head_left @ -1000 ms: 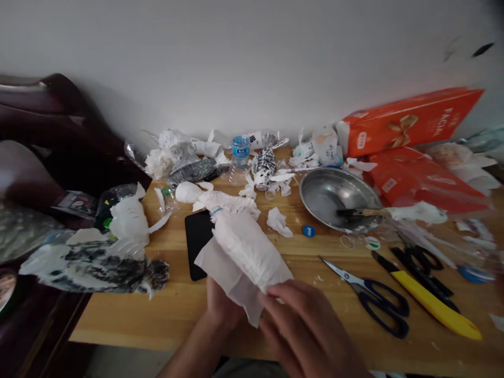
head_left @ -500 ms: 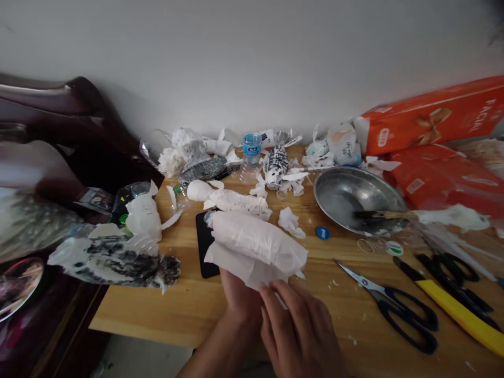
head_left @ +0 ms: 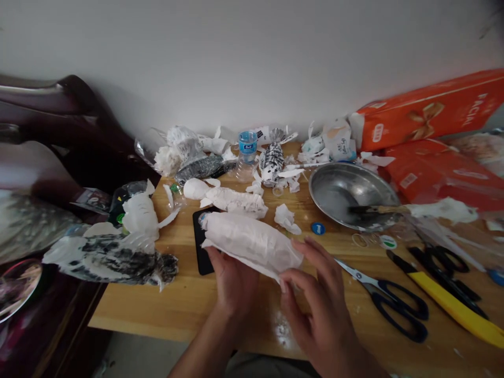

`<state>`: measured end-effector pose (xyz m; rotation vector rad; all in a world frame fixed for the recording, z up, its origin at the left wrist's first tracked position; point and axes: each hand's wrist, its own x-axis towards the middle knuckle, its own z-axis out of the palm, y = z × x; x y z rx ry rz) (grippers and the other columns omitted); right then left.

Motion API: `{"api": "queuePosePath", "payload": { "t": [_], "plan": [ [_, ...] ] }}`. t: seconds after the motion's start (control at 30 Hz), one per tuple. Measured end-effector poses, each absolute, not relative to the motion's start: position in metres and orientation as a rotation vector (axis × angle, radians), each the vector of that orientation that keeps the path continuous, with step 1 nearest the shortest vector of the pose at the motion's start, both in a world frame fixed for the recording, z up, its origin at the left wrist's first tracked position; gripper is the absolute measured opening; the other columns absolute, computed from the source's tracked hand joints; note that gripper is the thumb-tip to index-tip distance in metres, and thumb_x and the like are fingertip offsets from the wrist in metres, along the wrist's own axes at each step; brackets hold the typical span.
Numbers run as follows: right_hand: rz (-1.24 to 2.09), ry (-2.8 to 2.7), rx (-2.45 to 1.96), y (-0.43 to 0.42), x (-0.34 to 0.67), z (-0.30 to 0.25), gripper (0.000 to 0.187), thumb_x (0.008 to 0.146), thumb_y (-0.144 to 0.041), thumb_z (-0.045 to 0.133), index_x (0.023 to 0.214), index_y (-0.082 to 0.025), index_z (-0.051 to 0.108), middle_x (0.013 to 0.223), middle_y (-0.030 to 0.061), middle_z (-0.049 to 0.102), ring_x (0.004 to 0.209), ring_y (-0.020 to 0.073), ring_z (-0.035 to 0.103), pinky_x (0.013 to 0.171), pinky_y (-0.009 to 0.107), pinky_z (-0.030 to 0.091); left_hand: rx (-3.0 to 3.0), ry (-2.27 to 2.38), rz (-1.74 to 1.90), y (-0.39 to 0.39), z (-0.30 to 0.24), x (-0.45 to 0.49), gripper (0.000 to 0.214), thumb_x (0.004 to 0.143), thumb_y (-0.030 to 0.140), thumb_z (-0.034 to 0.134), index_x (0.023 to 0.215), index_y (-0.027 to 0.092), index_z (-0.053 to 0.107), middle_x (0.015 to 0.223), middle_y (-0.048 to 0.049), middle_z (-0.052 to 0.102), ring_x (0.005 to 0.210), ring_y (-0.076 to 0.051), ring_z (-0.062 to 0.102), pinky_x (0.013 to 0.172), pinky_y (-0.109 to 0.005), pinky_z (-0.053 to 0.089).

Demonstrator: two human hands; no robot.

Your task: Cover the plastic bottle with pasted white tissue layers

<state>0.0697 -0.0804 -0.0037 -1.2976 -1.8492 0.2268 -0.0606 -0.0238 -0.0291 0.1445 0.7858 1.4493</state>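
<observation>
A plastic bottle wrapped in white tissue paper [head_left: 252, 239] lies tilted across the middle, its clear neck poking out at the left end. My left hand [head_left: 235, 278] supports it from below, thumb along the lower edge of the paper; most of those fingers are hidden beneath. At the right end, my right hand [head_left: 318, 294] pinches the paper's loose lower edge between thumb and fingers. Behind the bottle, a black phone [head_left: 202, 257] rests on the table, partly covered. Just beyond lies a smaller paper-wrapped form [head_left: 236, 202], with a crumpled tissue [head_left: 287, 219] to its right.
A metal bowl [head_left: 354, 181] with a brush [head_left: 378, 209] across it stands at right. Scissors [head_left: 384, 299] and a yellow-handled cutter [head_left: 449, 299] lie nearer. Black-and-white painted paper forms [head_left: 114, 257] sit left. An upright cut bottle [head_left: 247, 152] and orange tissue packs [head_left: 429, 118] are by the wall.
The loose paper flap hanging below the bottle has been drawn up against it. My right hand has shifted right and up to the bottle's end; my left thumb now shows along the edge.
</observation>
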Motion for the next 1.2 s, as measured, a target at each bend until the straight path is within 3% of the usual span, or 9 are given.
{"api": "queuePosePath", "payload": {
  "t": [0.13, 0.23, 0.33, 0.43, 0.57, 0.63, 0.77, 0.97, 1.2],
  "plan": [
    [0.458, -1.705, -1.235, -0.073, 0.077, -0.009, 0.017, 0.093, -0.008, 0.052, 0.106, -0.019, 0.055, 0.138, 0.0132, 0.052, 0.135, 0.0256, 0.047, 0.109, 0.043, 0.041, 0.249, 0.74, 1.435, -0.028, -0.038, -0.062, 0.088, 0.065, 0.086, 0.061, 0.132, 0.029, 0.062, 0.136, -0.0094, 0.065, 0.143, -0.037, 0.042, 0.114, -0.047, 0.04],
    [0.516, -1.6, -1.288, -0.07, 0.08, -0.01, 0.013, 0.094, -0.013, 0.053, 0.104, -0.021, 0.056, 0.134, 0.0105, 0.056, 0.129, 0.0214, 0.053, 0.105, 0.037, 0.044, 0.379, 0.742, 1.427, -0.033, -0.042, -0.064, 0.094, 0.056, 0.075, 0.079, 0.133, 0.025, 0.06, 0.134, -0.0137, 0.065, 0.134, -0.039, 0.052, 0.109, -0.048, 0.045],
    [0.566, -1.581, -1.339, -0.069, 0.082, -0.008, 0.009, 0.096, -0.017, 0.054, 0.103, -0.023, 0.056, 0.132, 0.0081, 0.059, 0.125, 0.0195, 0.056, 0.103, 0.036, 0.046, 0.418, 0.818, 1.476, -0.037, -0.041, -0.064, 0.08, 0.064, 0.05, 0.089, 0.134, 0.029, 0.056, 0.129, -0.0104, 0.067, 0.118, -0.031, 0.064, 0.101, -0.042, 0.051],
    [0.573, -1.596, -1.38, -0.067, 0.085, -0.005, 0.007, 0.097, -0.02, 0.054, 0.101, -0.024, 0.058, 0.125, 0.0067, 0.063, 0.118, 0.0194, 0.06, 0.098, 0.035, 0.05, 0.342, 0.896, 1.5, -0.037, -0.038, -0.063, 0.067, 0.077, 0.034, 0.082, 0.137, 0.034, 0.052, 0.132, -0.0058, 0.065, 0.113, -0.023, 0.066, 0.094, -0.035, 0.054],
    [0.632, -1.579, -1.41, -0.069, 0.089, -0.003, 0.008, 0.098, -0.023, 0.053, 0.103, -0.024, 0.06, 0.11, 0.005, 0.068, 0.105, 0.0185, 0.065, 0.088, 0.032, 0.054, 0.242, 0.959, 1.496, -0.035, -0.035, -0.062, 0.06, 0.083, 0.037, 0.076, 0.138, 0.033, 0.052, 0.13, -0.006, 0.066, 0.107, -0.021, 0.067, 0.086, -0.03, 0.055],
    [0.657, -1.53, -1.414, -0.074, 0.087, -0.004, 0.017, 0.099, -0.025, 0.053, 0.114, -0.024, 0.058, 0.122, 0.0074, 0.065, 0.114, 0.0205, 0.063, 0.096, 0.035, 0.053, 0.224, 0.973, 1.5, -0.034, -0.034, -0.061, 0.06, 0.085, 0.037, 0.075, 0.139, 0.032, 0.051, 0.132, -0.0061, 0.065, 0.108, -0.021, 0.067, 0.087, -0.03, 0.055],
    [0.718, -1.487, -1.409, -0.086, 0.076, -0.008, 0.054, 0.095, -0.034, 0.061, 0.143, -0.022, 0.039, 0.149, 0.0155, 0.044, 0.138, 0.0284, 0.045, 0.108, 0.048, 0.047, 0.206, 1.001, 1.499, -0.035, -0.031, -0.058, 0.066, 0.084, 0.038, 0.076, 0.143, 0.032, 0.048, 0.137, -0.0071, 0.063, 0.118, -0.024, 0.063, 0.094, -0.032, 0.052],
    [0.444, -1.517, -1.44, -0.095, 0.06, -0.023, 0.031, 0.087, -0.035, 0.073, 0.104, -0.022, 0.051, 0.133, 0.0142, 0.05, 0.128, 0.0294, 0.049, 0.102, 0.049, 0.045, 0.148, 1.011, 1.514, -0.034, -0.021, -0.051, 0.071, 0.082, 0.051, 0.074, 0.144, 0.025, 0.049, 0.131, -0.0115, 0.066, 0.119, -0.028, 0.063, 0.1, -0.038, 0.049],
    [0.486, -1.559, -1.384, -0.095, 0.063, -0.019, 0.011, 0.093, -0.019, 0.064, 0.089, -0.023, 0.054, 0.123, 0.0091, 0.053, 0.118, 0.023, 0.055, 0.095, 0.038, 0.047, 0.014, 1.042, 1.447, -0.03, -0.011, -0.047, 0.075, 0.081, 0.064, 0.068, 0.14, 0.021, 0.053, 0.125, -0.0133, 0.067, 0.109, -0.029, 0.067, 0.092, -0.037, 0.052]
  ]
}}
